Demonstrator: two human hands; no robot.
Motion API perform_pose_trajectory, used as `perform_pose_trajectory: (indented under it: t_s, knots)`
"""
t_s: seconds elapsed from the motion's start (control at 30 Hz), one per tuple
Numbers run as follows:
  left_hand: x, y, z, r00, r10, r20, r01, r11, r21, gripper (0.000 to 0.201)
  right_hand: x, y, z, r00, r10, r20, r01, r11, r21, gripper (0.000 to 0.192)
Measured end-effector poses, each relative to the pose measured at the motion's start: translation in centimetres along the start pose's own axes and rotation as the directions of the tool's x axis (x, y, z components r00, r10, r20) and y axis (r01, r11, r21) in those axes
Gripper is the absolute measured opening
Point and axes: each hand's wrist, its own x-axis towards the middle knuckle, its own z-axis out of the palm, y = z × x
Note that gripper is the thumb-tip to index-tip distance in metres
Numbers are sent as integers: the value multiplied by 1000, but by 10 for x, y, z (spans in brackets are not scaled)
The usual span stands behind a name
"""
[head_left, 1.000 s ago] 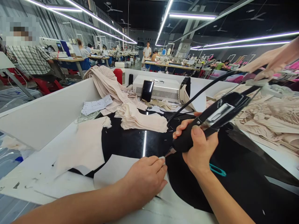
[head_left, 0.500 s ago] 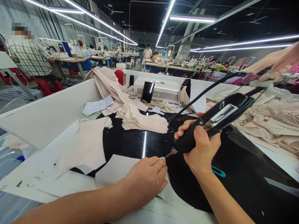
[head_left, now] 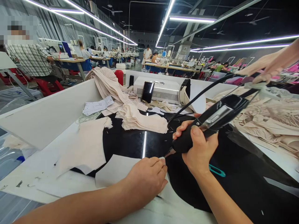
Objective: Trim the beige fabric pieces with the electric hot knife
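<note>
My left hand presses down at the near edge of the black work surface, its curled fingertips closed on the corner of a white sheet-like piece. In my right hand is a black corded handheld tool with a silver strip along its body. Its narrow pointed tip is at that corner, close beside my left fingertips; whether it touches cannot be made out. Another person's hand reaches in from the upper right, near the tool's rear end and a pale translucent piece there.
Stacked cream fabric pieces lie ahead, and more cream fabric lies left. A teal thread snipper-like tool rests right of my wrist. Behind are a phone, a white vented box and the black cable. Fabric heaps fill the right.
The black tool and my right hand have shifted slightly left and down. The other person's hand has also moved a little left. My left hand stays in place.
</note>
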Motion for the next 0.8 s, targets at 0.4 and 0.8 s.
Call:
perform_pose_trajectory:
  t_s: [0.4, 0.8]
  knots:
    - [0, -2, 2, 1000, 2, 31, -2, 1000, -24, 30, -2, 0, 6, 999, 31, -11, -31, 999, 11, 48]
    - [-1, -2, -2, 998, 17, 56, -15, 999, -35, 32, -8, 2, 9, 999, 42, 23, -43, 999, 27, 48]
